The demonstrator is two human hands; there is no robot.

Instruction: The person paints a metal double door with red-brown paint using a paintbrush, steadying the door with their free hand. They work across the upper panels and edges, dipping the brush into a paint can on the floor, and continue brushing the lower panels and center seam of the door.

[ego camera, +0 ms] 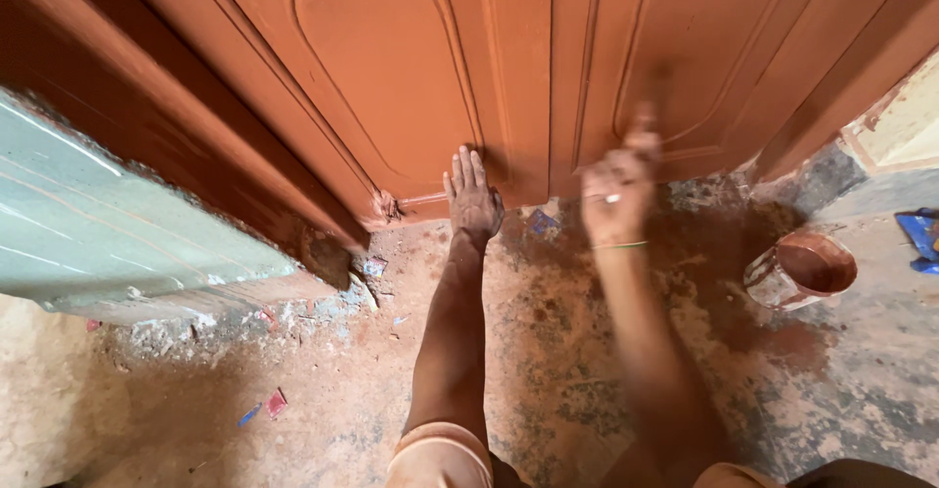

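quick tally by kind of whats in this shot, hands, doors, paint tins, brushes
hands: 2, left hand on the door, right hand gripping the brush
door: 1
paint tin: 1
brush: 1, blurred
total: 5

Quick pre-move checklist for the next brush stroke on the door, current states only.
1. Right hand gripping the brush: ok, fist closed on the handle, though motion-blurred.
2. Brush against the reddish-brown door: cannot tell, the bristles are too blurred.
3. Left hand braced: ok, palm flat at the door's bottom edge, fingers pointing up.
4. Paint can upright and in supply: ok, it stands open on the floor to the right with brown paint inside.
5. Can clear of the arms: ok, it sits apart from the right forearm.
6. Floor under the door clean: not ok, paint stains and small scraps lie there.
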